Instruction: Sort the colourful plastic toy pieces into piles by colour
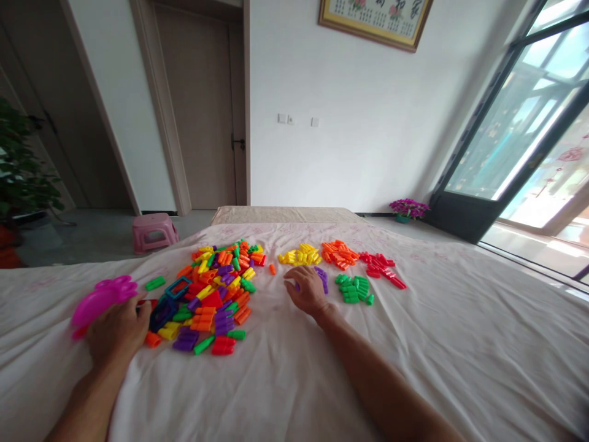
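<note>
Just right of the left hand (120, 328) lies the mixed heap (212, 299), its long axis running near to far; the right hand (304, 288), loosely curved, is farther from it, partly covering the purple pile (324, 280). Left fingers bend beside the pink tray (102, 299). Whether either grips a piece, I cannot tell.

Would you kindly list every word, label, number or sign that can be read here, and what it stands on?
"家": on the framed picture, at its right.
"和": same picture, just left of that, partly cut off by the image's top edge.
Next large character leftward: too cut off to read.
Smaller writing below: too small to read.
Coloured pieces: no lettering I can make out.
</note>
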A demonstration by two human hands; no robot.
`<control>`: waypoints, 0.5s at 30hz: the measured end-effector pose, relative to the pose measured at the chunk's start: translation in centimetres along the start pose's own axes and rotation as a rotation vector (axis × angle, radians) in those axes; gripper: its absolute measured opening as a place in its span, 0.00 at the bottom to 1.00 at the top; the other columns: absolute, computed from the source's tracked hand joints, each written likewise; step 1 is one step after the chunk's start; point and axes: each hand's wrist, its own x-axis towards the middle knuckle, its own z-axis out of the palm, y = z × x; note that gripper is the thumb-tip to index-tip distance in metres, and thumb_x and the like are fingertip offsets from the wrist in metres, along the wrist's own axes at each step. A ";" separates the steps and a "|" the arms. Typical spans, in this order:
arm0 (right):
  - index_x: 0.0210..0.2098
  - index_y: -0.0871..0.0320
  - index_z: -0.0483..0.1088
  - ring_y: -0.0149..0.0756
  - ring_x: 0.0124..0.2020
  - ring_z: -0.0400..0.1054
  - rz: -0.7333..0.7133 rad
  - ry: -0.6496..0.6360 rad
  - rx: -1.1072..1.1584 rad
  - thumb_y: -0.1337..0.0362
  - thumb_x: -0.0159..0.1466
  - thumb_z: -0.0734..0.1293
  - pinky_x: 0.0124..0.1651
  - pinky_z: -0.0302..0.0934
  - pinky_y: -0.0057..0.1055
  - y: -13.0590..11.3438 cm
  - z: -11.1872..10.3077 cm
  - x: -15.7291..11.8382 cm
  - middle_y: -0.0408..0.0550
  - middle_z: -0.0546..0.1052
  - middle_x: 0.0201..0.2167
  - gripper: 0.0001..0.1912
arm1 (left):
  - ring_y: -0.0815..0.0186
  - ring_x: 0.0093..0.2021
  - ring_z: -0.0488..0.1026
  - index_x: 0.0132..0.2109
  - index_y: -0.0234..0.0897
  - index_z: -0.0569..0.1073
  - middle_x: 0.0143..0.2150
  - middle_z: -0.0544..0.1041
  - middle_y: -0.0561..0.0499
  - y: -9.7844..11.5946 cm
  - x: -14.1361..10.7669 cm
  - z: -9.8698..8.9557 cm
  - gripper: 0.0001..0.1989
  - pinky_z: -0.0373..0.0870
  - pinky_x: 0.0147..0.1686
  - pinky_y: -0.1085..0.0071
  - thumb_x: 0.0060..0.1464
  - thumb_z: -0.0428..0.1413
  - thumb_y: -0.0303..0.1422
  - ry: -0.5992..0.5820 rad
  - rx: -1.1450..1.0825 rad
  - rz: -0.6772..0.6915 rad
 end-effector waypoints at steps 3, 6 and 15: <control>0.46 0.54 0.75 0.41 0.47 0.69 -0.226 -0.131 0.095 0.63 0.67 0.64 0.52 0.60 0.38 -2.8 1.6 -0.2 0.51 0.79 0.44 0.10 | 0.49 0.49 0.74 0.60 0.35 0.72 0.49 0.79 0.37 0.0 0.0 0.1 0.30 0.65 0.48 0.58 0.64 0.38 0.45 0.003 0.009 0.008; 0.52 0.53 0.72 0.40 0.50 0.68 -0.386 -0.228 0.143 0.63 0.68 0.64 0.55 0.59 0.36 -5.3 2.7 -0.5 0.50 0.77 0.50 0.14 | 0.50 0.49 0.74 0.60 0.36 0.72 0.50 0.79 0.37 -0.1 0.0 0.1 0.29 0.65 0.48 0.58 0.64 0.38 0.45 0.002 0.012 0.007; 0.50 0.53 0.72 0.39 0.43 0.67 -0.392 -0.319 0.045 0.53 0.70 0.64 0.48 0.60 0.32 -7.0 3.4 -0.8 0.49 0.75 0.42 0.15 | 0.50 0.48 0.74 0.60 0.36 0.72 0.48 0.79 0.37 -0.1 0.2 0.2 0.30 0.66 0.46 0.58 0.63 0.38 0.46 -0.012 0.035 -0.004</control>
